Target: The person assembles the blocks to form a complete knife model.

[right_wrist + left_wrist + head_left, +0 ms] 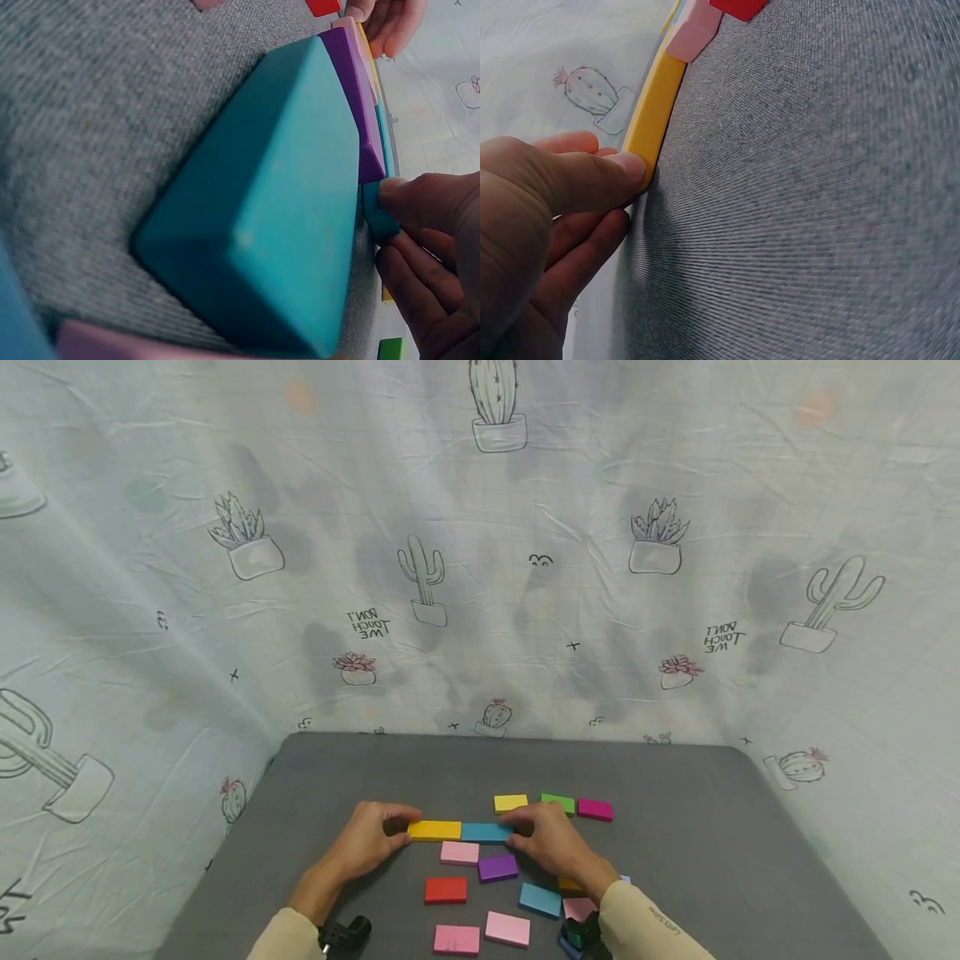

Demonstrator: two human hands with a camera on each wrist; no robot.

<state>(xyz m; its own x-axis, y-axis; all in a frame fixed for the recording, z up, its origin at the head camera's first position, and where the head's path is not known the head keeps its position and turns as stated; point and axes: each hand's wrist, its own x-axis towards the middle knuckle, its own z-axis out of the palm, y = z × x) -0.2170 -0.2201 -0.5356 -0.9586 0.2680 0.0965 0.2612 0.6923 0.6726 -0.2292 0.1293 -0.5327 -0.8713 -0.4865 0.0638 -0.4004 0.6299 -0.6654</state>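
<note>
At the left, the left hand [367, 839] pinches the outer end of a yellow block [434, 831], thumb on the near face, fingers behind, the gap between them only about the block's thickness. The yellow block lies on the grey counter [712, 860], its right end meeting a blue block [486, 832] in one line. A red block [446, 891] lies nearer the person; a pink block [459, 853] sits just in front of the joint, and a purple block [498, 868] in front of the blue one.

The right hand [551, 839] closes likewise on the blue block's right end. Squaring the pair seems to be the step in hand: light, equal pressure from both ends should suit it, as a harder push could buckle the joint. The right fingers want care near the paler yellow block [511, 803] and green block [558, 804] behind. Farther right is a magenta block [595, 810].

No real container shows; the only pots are drawings on the cloth [480, 585], with drawn plants in them.
</note>
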